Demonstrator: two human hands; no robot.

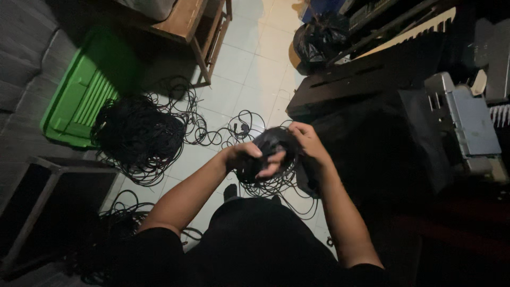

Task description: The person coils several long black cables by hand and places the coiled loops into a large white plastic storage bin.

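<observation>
Both of my hands hold a coiled bundle of black cable (271,146) in front of me, above the tiled floor. My left hand (249,158) grips the bundle's near left side, with fingers curled over it. My right hand (307,141) clasps the bundle's right side from above. Loose loops of the same cable (276,186) hang and trail down beneath my hands onto the floor.
A big heap of tangled black cables (139,135) lies on the floor to the left, beside a green plastic crate (79,98). More cable (114,223) lies at lower left by a metal frame (40,196). A wooden table (186,24) stands behind; dark cases and equipment (372,85) crowd the right.
</observation>
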